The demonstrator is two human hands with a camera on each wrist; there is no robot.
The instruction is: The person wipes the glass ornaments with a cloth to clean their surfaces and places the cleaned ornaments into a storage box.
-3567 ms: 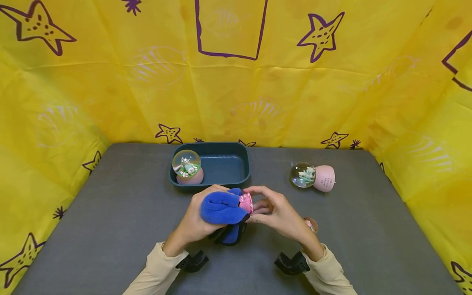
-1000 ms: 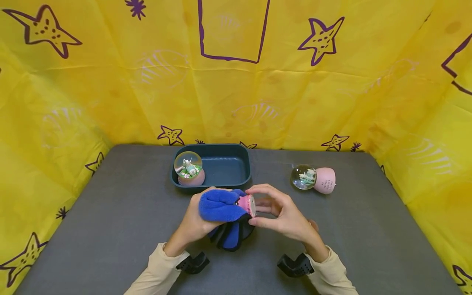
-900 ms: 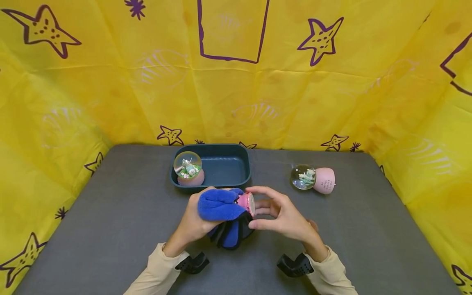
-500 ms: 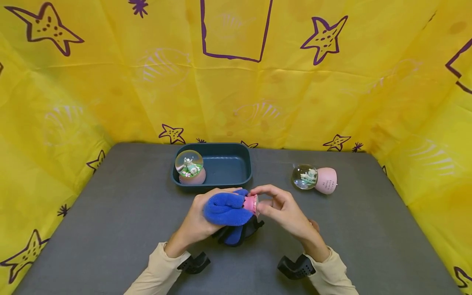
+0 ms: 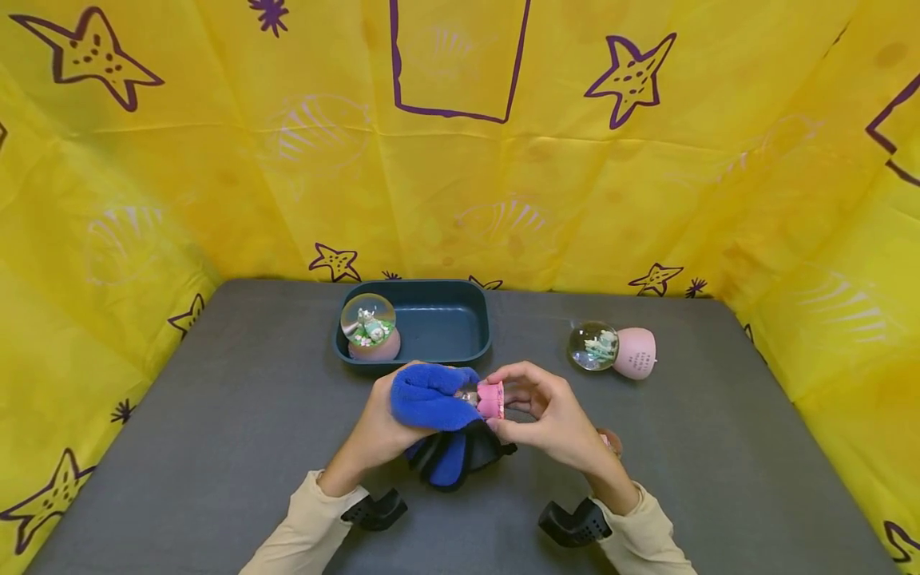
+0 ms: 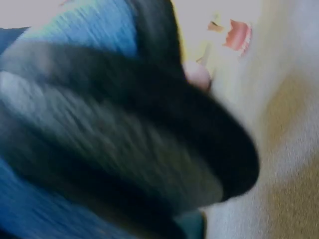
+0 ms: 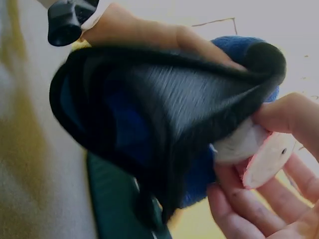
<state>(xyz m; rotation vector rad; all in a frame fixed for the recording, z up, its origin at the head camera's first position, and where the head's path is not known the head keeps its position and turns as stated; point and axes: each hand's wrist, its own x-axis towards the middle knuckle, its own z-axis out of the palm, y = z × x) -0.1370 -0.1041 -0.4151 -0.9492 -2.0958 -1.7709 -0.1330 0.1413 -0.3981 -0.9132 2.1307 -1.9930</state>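
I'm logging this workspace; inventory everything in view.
Table: 1, grey, foreground
Backdrop: 1, yellow, around table
Tray: 1, teal, table's back
Upright snow globe: 1, pink base, inside tray
Lying snow globe: 1, pink base, table's right
Cloth: 1, blue and black, centre
Small item: 1, pink, partly in cloth
Half-hidden object: 1, brownish, right of cloth
Wrist cameras: 2, black, wrists
Sleeves: 2, cream, forearms
Left hand: 1, gripping cloth
Right hand: 1, pinching small item

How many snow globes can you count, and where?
2 clearly: one snow globe in the tray, a second globe lying on the table. Possibly more: the pink-based item in the right hand and object by that wrist are partly hidden.
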